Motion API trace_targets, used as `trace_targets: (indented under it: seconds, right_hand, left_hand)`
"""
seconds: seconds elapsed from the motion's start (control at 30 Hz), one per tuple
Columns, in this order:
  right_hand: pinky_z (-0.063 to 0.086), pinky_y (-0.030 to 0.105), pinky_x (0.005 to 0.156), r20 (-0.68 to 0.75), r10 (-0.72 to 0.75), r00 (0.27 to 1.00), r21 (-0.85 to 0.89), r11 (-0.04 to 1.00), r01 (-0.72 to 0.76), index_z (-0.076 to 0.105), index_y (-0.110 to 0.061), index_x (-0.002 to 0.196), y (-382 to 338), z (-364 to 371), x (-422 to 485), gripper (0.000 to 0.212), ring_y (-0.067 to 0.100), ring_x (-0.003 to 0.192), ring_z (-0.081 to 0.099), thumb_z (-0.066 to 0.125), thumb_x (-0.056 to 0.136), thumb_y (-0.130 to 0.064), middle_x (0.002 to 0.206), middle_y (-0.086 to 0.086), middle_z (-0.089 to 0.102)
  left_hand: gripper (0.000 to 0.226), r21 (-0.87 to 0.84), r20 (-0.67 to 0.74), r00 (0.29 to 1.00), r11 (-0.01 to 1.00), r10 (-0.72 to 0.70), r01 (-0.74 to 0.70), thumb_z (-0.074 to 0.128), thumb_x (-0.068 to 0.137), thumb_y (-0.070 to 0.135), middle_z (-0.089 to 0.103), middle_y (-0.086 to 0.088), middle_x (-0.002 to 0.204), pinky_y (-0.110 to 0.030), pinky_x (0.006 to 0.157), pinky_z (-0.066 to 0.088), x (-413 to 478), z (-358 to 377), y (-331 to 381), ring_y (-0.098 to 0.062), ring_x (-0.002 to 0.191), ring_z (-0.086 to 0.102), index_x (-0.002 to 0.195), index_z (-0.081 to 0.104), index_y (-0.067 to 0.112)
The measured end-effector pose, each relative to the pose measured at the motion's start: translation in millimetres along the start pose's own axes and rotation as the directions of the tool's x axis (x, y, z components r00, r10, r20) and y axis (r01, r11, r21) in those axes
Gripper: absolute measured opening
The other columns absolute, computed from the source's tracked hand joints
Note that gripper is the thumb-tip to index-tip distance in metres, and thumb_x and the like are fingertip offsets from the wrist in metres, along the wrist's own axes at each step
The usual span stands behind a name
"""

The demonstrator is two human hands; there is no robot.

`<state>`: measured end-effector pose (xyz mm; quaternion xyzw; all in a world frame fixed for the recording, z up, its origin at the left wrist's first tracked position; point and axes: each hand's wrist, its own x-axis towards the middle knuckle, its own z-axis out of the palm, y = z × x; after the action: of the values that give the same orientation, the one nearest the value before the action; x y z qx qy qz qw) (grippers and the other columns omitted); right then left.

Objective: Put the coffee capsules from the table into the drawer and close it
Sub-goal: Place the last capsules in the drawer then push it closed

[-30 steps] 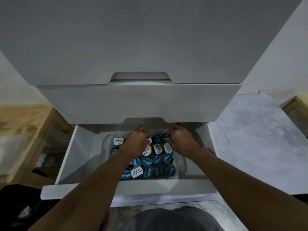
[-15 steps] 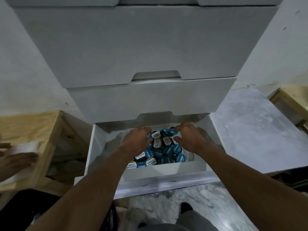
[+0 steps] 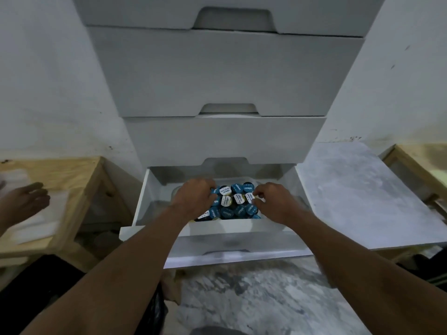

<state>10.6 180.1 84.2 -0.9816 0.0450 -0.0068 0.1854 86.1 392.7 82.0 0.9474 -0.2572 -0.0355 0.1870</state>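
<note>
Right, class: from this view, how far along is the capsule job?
Done: the capsules lie in the open drawer. In hand: the left hand and right hand rest among them; whether the fingers grip any is unclear. Left: withdraw both hands and push the drawer, now pulled out, shut.

We see a white wall behind everything. Against it stands a tall white chest, and its upper drawers are pushed in, each with a cut-out grip along the top edge. On the left is a light wooden stand with a white sheet lying on top. Another person's hand rests on that sheet. At the far right edge we see part of a wooden frame. The floor below is grey and white stone with cloudy patches. Something black sits low on the left; we cannot tell what it is.
</note>
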Motion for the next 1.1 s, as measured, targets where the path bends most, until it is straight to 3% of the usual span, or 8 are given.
trace_targets:
  seconds: [0.2,0.4,0.7,0.93,1.1]
  right_hand:
    - [0.045,0.032,0.079,-0.183,-0.111,0.977,0.066,0.990,0.125,0.068,-0.012,0.105,-2,-7,-41,0.022,0.026,0.091,0.059,0.058,0.090,-0.025,0.100,0.011,0.066]
    - [0.045,0.036,0.085,-0.279,-0.231,0.932,0.031,0.968,0.249,0.066,-0.005,0.108,2,8,-90,0.027,0.033,0.096,0.057,0.066,0.085,-0.020,0.103,0.016,0.064]
    - [0.049,0.040,0.083,-0.345,-0.295,0.891,-0.088,0.955,0.283,0.063,0.002,0.108,10,32,-108,0.035,0.036,0.091,0.058,0.074,0.077,-0.011,0.100,0.019,0.064]
    - [0.050,0.039,0.080,-0.506,-0.261,0.822,-0.102,0.964,0.244,0.067,0.001,0.099,9,56,-103,0.024,0.032,0.089,0.057,0.072,0.080,-0.012,0.097,0.016,0.063]
    - [0.051,0.037,0.081,-0.545,-0.298,0.783,-0.156,0.954,0.255,0.070,0.001,0.091,11,60,-97,0.012,0.033,0.090,0.061,0.066,0.086,-0.010,0.096,0.015,0.067]
  left_hand:
    - [0.020,-0.071,-0.270,0.962,0.996,0.034,-0.055,0.058,0.089,0.026,0.066,-0.006,0.104,-0.036,0.081,0.049,-41,3,33,-0.024,0.090,0.060,0.106,0.065,0.017]
    - [0.024,0.019,-0.422,0.900,0.994,0.108,-0.110,0.067,0.084,0.016,0.065,-0.014,0.101,-0.035,0.078,0.050,-95,20,55,-0.030,0.092,0.061,0.105,0.065,0.003]
    - [0.033,0.070,-0.317,0.948,0.997,0.035,-0.013,0.066,0.085,0.011,0.061,-0.016,0.112,-0.040,0.092,0.044,-131,39,31,-0.034,0.103,0.055,0.116,0.061,0.002]
    - [0.025,0.143,-0.417,0.905,0.990,0.080,-0.022,0.064,0.086,0.010,0.062,-0.017,0.111,-0.038,0.084,0.049,-125,51,16,-0.032,0.102,0.055,0.110,0.066,0.006]
    - [0.026,0.161,-0.470,0.874,0.986,0.122,-0.052,0.066,0.083,0.009,0.067,-0.015,0.104,-0.039,0.081,0.051,-120,55,8,-0.031,0.097,0.060,0.107,0.067,0.001]
